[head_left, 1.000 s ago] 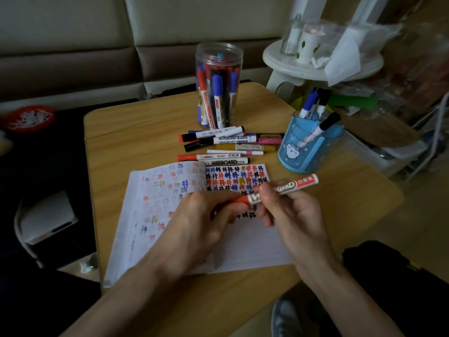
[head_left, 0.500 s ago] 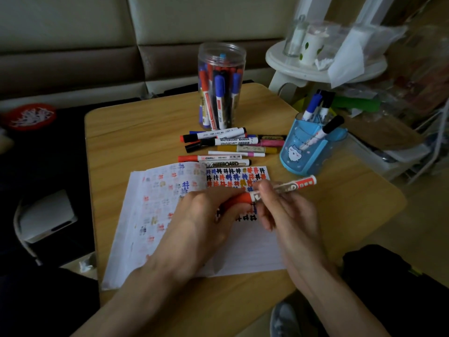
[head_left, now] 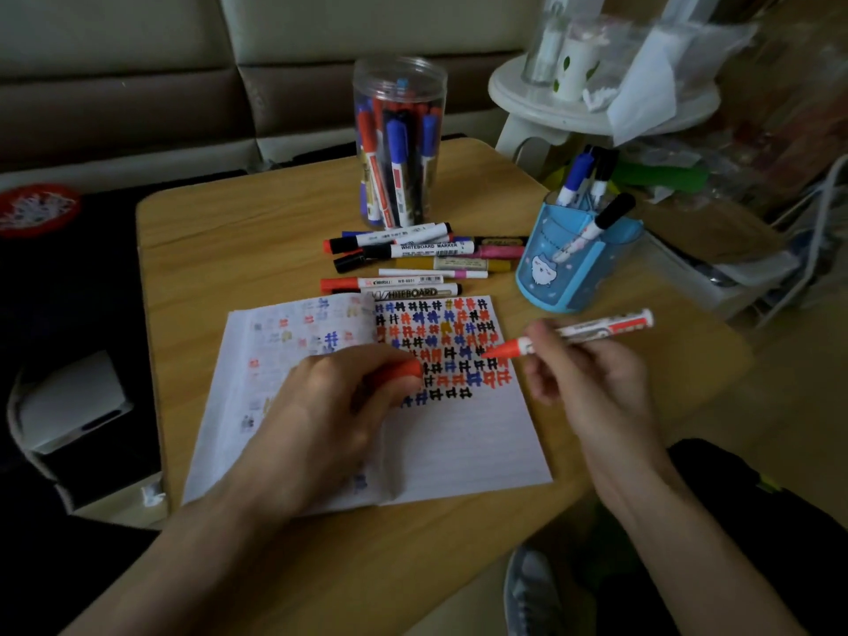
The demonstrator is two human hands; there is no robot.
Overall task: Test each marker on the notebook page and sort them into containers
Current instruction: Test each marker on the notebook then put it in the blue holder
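Note:
An open notebook lies on the wooden table, its right page covered with coloured hash marks. My right hand holds an uncapped red whiteboard marker, tip pointing left just over the marks. My left hand rests on the notebook and grips the red cap. Several loose markers lie above the notebook. A clear jar full of markers stands behind them. A blue pen cup with a few markers stands at the right.
A white round stool with cups and plastic bags stands behind the table's right corner. A white tray sits low at the right. A sofa runs along the back. A white box is on the floor at left.
The marker was capped and held by both hands; now the cap is off in my left hand and my right hand has drawn the marker to the right.

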